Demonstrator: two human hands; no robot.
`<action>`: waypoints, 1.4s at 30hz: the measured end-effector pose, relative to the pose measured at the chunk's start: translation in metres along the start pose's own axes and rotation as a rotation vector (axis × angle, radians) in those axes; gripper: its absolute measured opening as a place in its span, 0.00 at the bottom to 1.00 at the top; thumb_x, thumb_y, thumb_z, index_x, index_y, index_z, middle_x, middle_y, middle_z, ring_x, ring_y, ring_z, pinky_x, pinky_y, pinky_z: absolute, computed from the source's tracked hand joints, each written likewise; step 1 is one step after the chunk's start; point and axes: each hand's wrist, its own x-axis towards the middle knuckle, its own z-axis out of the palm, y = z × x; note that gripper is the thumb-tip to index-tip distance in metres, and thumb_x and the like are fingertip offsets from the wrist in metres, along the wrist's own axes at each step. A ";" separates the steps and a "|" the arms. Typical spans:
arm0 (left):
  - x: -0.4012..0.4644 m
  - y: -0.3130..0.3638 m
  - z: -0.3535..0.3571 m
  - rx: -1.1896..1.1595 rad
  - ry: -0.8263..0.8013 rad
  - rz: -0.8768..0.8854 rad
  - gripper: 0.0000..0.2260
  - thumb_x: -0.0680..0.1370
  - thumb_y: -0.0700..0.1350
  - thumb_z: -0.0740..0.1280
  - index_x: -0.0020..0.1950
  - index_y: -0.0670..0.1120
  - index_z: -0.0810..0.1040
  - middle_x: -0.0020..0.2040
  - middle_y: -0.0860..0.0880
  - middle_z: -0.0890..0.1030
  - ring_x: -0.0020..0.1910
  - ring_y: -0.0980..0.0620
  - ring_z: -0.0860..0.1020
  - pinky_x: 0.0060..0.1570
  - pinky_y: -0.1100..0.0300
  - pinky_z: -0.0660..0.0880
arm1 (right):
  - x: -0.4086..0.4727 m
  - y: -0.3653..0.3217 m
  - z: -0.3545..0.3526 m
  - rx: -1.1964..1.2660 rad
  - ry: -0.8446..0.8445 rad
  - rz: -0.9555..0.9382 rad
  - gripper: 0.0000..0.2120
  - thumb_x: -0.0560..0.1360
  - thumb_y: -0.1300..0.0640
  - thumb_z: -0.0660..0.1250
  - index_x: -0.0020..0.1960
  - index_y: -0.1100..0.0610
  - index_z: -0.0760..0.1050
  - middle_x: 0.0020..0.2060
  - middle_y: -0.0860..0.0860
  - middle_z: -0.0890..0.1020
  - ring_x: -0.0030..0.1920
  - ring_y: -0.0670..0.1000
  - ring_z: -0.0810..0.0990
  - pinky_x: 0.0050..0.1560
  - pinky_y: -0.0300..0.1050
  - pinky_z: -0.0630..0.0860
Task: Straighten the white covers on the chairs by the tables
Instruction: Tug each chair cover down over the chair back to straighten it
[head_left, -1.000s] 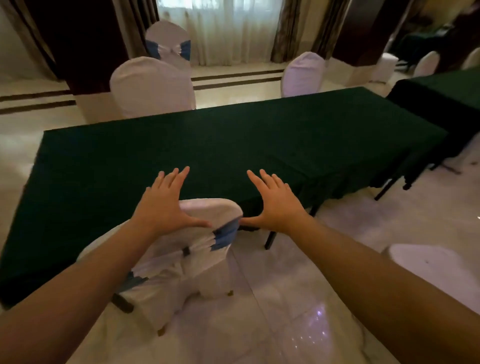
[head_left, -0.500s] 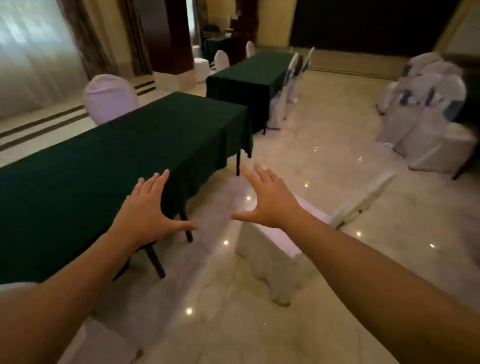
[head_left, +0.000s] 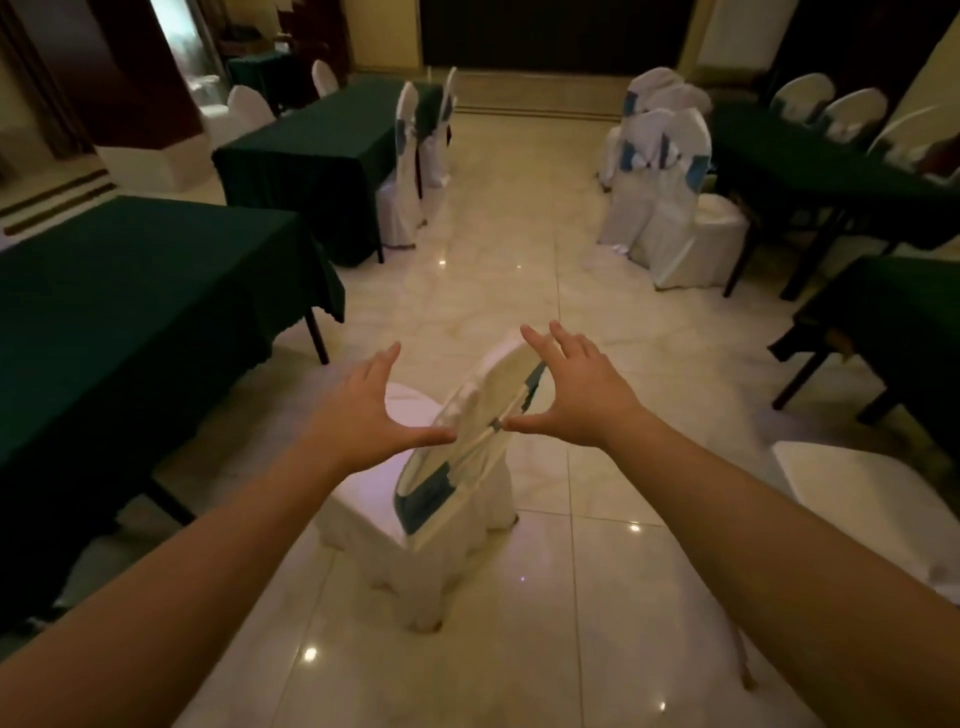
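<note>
A chair in a white cover (head_left: 457, 525) with a blue sash stands on the tiled floor just in front of me, beside the near green table (head_left: 130, 312). Its backrest top (head_left: 498, 384) lies between my hands. My left hand (head_left: 363, 415) is spread open on the left side of the backrest, thumb tip near the cover. My right hand (head_left: 576, 395) is spread open on the right side, thumb at the sash knot and fingers over the top edge. Neither hand grips the cloth.
A second green table (head_left: 311, 140) with white-covered chairs (head_left: 402, 171) lies further back on the left. Covered chairs (head_left: 670, 192) and green tables (head_left: 841, 171) line the right side. Another white chair seat (head_left: 872, 504) is at my right forearm. A tiled aisle (head_left: 519, 218) runs ahead.
My view has swung right from the first chair at the long table to a different chair in the aisle. Both open hands have come to the sides of its backrest.
</note>
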 end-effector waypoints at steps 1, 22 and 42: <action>0.012 0.008 0.008 0.002 -0.009 0.003 0.61 0.52 0.83 0.68 0.78 0.64 0.46 0.81 0.53 0.54 0.77 0.46 0.57 0.71 0.37 0.63 | 0.005 0.015 0.000 -0.009 -0.009 0.001 0.60 0.56 0.18 0.65 0.77 0.34 0.37 0.80 0.49 0.49 0.78 0.60 0.50 0.73 0.66 0.56; 0.171 0.044 0.070 -0.108 0.075 -0.212 0.51 0.61 0.80 0.64 0.79 0.60 0.55 0.79 0.52 0.60 0.74 0.47 0.64 0.69 0.43 0.67 | 0.229 0.119 0.019 -0.023 -0.285 -0.469 0.59 0.57 0.18 0.66 0.77 0.34 0.38 0.81 0.50 0.48 0.78 0.61 0.49 0.74 0.64 0.54; 0.098 0.093 0.157 0.143 0.179 -0.917 0.43 0.57 0.55 0.84 0.70 0.57 0.70 0.64 0.51 0.78 0.60 0.47 0.76 0.59 0.49 0.75 | 0.263 0.155 0.097 -0.048 -0.479 -0.903 0.36 0.67 0.37 0.73 0.66 0.47 0.59 0.57 0.54 0.75 0.51 0.58 0.73 0.44 0.53 0.75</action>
